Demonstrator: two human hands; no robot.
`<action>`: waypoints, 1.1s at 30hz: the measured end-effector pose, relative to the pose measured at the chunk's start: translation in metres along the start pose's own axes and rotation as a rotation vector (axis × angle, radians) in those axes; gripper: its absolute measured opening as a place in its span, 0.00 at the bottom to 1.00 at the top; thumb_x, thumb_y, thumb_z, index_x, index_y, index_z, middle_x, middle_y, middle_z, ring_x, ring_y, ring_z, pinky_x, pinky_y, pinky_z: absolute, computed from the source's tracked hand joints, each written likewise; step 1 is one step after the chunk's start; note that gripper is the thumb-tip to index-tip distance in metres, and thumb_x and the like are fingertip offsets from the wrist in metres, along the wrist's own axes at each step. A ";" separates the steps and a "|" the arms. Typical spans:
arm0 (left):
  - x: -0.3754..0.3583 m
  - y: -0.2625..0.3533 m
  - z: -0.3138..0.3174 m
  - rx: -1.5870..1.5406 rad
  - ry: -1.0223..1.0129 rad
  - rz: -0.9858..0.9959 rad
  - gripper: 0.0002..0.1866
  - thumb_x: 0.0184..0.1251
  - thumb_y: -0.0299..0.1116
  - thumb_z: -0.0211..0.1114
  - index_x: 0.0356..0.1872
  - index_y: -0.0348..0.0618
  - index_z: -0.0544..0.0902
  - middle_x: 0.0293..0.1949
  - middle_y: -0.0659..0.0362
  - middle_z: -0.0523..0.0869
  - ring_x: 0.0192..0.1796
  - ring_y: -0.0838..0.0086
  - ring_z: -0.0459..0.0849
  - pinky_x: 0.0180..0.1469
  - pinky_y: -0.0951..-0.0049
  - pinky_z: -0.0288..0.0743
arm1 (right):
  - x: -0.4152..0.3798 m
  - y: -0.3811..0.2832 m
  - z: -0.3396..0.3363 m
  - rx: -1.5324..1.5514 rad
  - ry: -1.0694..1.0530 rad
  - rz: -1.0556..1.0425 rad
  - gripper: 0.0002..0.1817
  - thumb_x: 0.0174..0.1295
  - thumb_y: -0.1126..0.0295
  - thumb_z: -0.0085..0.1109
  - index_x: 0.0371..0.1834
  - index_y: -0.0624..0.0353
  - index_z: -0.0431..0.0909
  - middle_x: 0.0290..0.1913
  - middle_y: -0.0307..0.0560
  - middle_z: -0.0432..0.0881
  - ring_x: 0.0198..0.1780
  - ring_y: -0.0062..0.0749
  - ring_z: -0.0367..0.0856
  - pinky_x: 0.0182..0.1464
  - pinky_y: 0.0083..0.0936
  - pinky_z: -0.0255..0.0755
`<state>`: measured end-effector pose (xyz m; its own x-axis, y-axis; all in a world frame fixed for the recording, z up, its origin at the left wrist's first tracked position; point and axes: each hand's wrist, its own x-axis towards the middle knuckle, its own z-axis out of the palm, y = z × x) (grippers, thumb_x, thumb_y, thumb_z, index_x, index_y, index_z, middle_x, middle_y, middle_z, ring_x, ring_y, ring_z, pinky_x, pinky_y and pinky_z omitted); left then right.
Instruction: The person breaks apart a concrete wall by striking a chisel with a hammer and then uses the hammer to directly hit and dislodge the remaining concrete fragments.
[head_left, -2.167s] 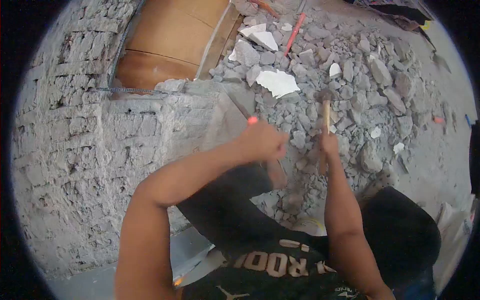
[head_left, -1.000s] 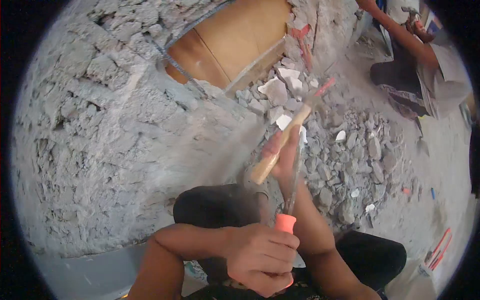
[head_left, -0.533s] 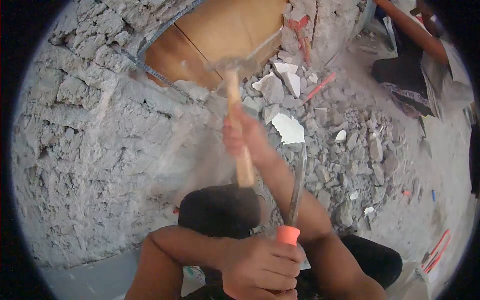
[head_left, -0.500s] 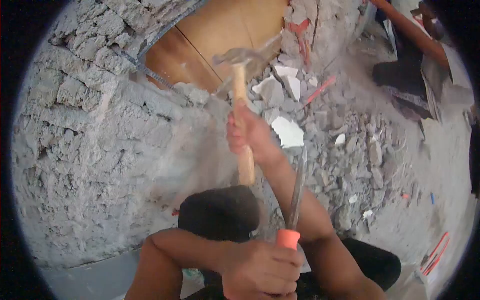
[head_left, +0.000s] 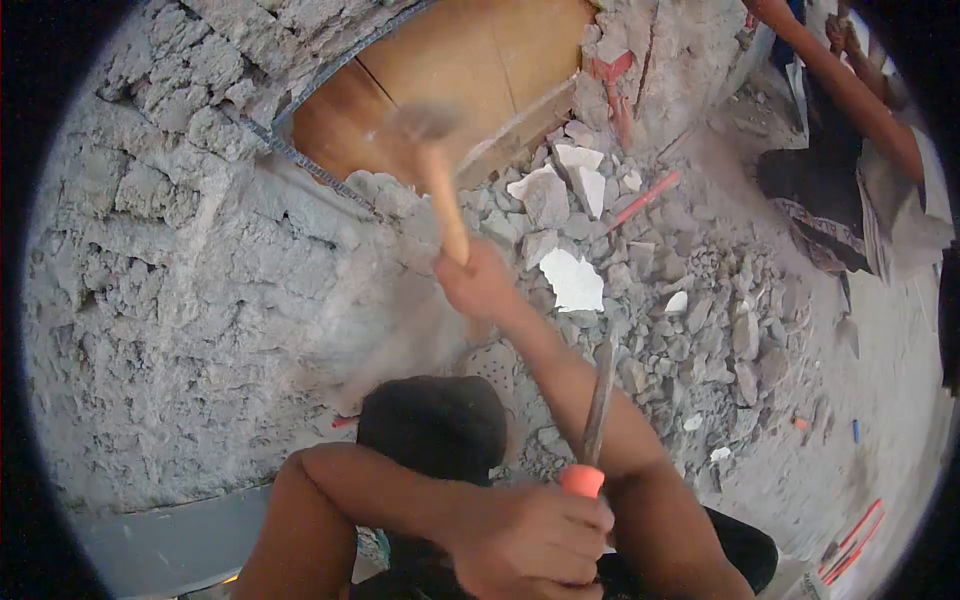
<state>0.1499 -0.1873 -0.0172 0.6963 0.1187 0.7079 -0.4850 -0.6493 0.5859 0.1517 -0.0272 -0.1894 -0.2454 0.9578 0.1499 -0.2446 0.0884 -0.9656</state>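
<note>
Evidently, hammer [head_left: 446,205]: ahead of the person, head blurred, overlapping the brown panel [head_left: 460,60] in view.
Right hand [head_left: 478,282]: closed around the hammer's wooden handle.
Chisel [head_left: 598,420]: shaft slanting upward, crossing in front of the right forearm.
Left hand [head_left: 530,540]: clamped on the chisel's orange handle, nearer the body.
Knee [head_left: 430,425]: dark-clad, between wall [head_left: 200,330] and rubble [head_left: 700,340].
White piece [head_left: 572,280]: on the rubble, right of the hammer.
Red rod [head_left: 645,200]: lying beyond it.
Co-worker's arm [head_left: 840,90]: far right, well apart.
</note>
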 end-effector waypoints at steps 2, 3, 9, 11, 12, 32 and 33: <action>0.008 -0.011 -0.004 -0.022 -0.055 -0.019 0.10 0.70 0.31 0.56 0.31 0.36 0.80 0.25 0.56 0.76 0.26 0.64 0.77 0.35 0.61 0.73 | -0.003 0.013 -0.015 -0.440 -0.092 0.163 0.17 0.51 0.65 0.61 0.37 0.71 0.79 0.28 0.64 0.82 0.31 0.53 0.84 0.35 0.40 0.77; 0.010 -0.014 -0.008 -0.039 -0.109 -0.039 0.09 0.70 0.30 0.57 0.31 0.37 0.80 0.24 0.57 0.77 0.26 0.65 0.77 0.34 0.62 0.72 | -0.008 0.006 -0.040 -0.472 -0.109 0.318 0.20 0.50 0.63 0.60 0.38 0.73 0.79 0.31 0.69 0.82 0.36 0.58 0.85 0.39 0.43 0.78; 0.012 -0.020 -0.012 -0.033 0.073 -0.073 0.08 0.68 0.29 0.58 0.29 0.37 0.79 0.24 0.56 0.77 0.24 0.65 0.77 0.31 0.63 0.71 | -0.112 0.067 -0.131 -0.654 0.083 0.292 0.17 0.51 0.63 0.58 0.35 0.68 0.79 0.26 0.62 0.82 0.32 0.51 0.84 0.36 0.41 0.76; 0.020 -0.028 -0.020 -0.037 0.075 -0.039 0.09 0.68 0.29 0.57 0.29 0.37 0.79 0.24 0.56 0.77 0.24 0.64 0.77 0.30 0.63 0.71 | -0.105 0.052 -0.107 -0.529 0.134 0.358 0.16 0.52 0.63 0.58 0.33 0.67 0.78 0.24 0.59 0.80 0.29 0.47 0.82 0.34 0.39 0.75; 0.023 -0.033 -0.023 -0.035 0.060 0.001 0.09 0.68 0.29 0.57 0.28 0.36 0.79 0.24 0.55 0.78 0.23 0.64 0.77 0.30 0.63 0.71 | -0.097 0.038 -0.089 -0.399 0.195 0.405 0.15 0.54 0.63 0.59 0.31 0.66 0.76 0.22 0.56 0.78 0.26 0.43 0.80 0.32 0.37 0.73; -0.005 -0.035 -0.036 0.040 0.074 -0.076 0.05 0.61 0.30 0.63 0.32 0.40 0.78 0.23 0.59 0.75 0.25 0.67 0.76 0.33 0.63 0.73 | -0.004 0.012 -0.124 -0.947 -0.190 0.260 0.17 0.49 0.63 0.56 0.36 0.66 0.79 0.32 0.64 0.82 0.37 0.61 0.82 0.43 0.45 0.75; -0.006 -0.035 -0.035 0.047 0.062 -0.117 0.05 0.62 0.30 0.64 0.31 0.41 0.78 0.24 0.60 0.76 0.27 0.68 0.76 0.36 0.62 0.73 | -0.019 0.017 -0.121 -0.837 -0.061 0.249 0.17 0.51 0.62 0.56 0.36 0.66 0.79 0.31 0.64 0.82 0.36 0.61 0.82 0.42 0.45 0.74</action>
<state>0.1443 -0.1389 -0.0286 0.7117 0.2409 0.6599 -0.3761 -0.6627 0.6476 0.2653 -0.0104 -0.2342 -0.2555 0.9618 -0.0985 0.5857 0.0729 -0.8072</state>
